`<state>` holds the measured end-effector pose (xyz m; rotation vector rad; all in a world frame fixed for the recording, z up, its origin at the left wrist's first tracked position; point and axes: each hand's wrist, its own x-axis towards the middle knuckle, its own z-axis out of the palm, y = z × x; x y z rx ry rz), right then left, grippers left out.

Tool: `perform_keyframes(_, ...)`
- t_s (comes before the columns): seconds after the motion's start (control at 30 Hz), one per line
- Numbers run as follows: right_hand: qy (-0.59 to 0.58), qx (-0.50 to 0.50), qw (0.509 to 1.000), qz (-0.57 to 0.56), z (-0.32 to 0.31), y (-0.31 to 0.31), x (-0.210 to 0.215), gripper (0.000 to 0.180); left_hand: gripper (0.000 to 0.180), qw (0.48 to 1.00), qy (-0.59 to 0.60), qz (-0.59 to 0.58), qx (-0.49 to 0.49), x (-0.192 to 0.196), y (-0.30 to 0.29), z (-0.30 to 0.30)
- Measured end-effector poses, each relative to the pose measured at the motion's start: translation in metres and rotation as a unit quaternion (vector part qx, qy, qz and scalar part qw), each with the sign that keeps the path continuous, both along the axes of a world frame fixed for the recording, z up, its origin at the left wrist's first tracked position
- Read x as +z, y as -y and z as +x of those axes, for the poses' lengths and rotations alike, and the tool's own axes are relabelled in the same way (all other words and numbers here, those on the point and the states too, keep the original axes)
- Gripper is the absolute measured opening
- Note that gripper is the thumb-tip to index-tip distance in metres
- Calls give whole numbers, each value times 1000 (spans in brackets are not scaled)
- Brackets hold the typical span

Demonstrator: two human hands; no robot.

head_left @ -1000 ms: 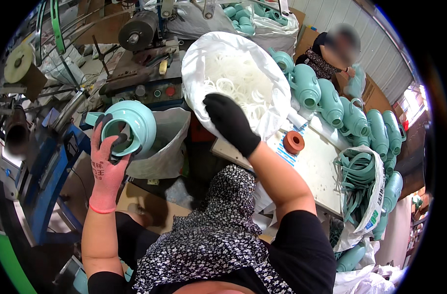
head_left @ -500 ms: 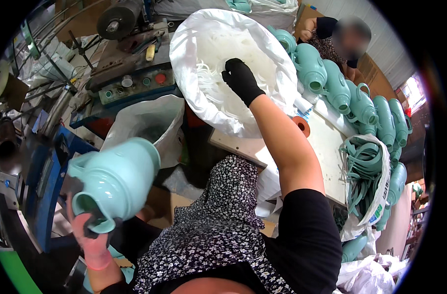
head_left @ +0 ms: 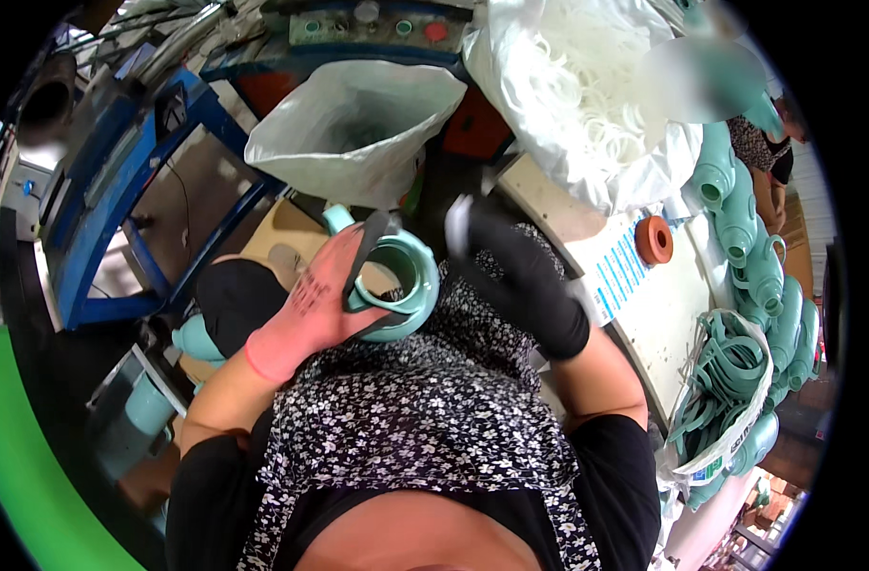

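Observation:
A teal plastic jug (head_left: 427, 293) stands in front of my lap, its round mouth turned up toward me. My left hand (head_left: 306, 309), in a pink glove with dark fingers, grips it at the rim. Just right of the jug, my right hand (head_left: 530, 281), in a black glove, is closed on a thin white ring (head_left: 457, 226). Motion blurs that ring and the fingertips. Loose white rings (head_left: 587, 100) of a similar look fill a large white bag (head_left: 592, 181) at the upper right.
An open white sack (head_left: 292, 147) stands ahead, beside a blue metal frame (head_left: 101, 228). A reddish-brown roll (head_left: 642, 238) sits on the pale table (head_left: 634, 328). Teal strips (head_left: 720, 371) fill a bag at right, below stacked teal jugs (head_left: 737, 228). Another person (head_left: 782, 162) is behind them.
My right hand has come out of the bag of rings and back toward my lap, with a white ring in it. My left hand has brought the jug rightward and turned its mouth up.

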<state>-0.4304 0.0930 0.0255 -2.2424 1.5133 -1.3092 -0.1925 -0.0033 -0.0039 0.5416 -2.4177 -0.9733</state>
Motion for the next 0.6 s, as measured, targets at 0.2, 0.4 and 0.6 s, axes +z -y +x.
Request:
perform_keyframes(0.2,49,154,975,155,22,-35,7,29,76,998,-16,-18,-53,-21,-16,-35)
perform_keyframes(0.4,-14,104,972,212,9,-45,-11,22,76,992,-1,-63,-114,-10,-30,-58)
perform_keyframes(0.6,-98,156,964,194,-9,-75,-29,14,73,973,23,-74,-218,4,-32,-85)
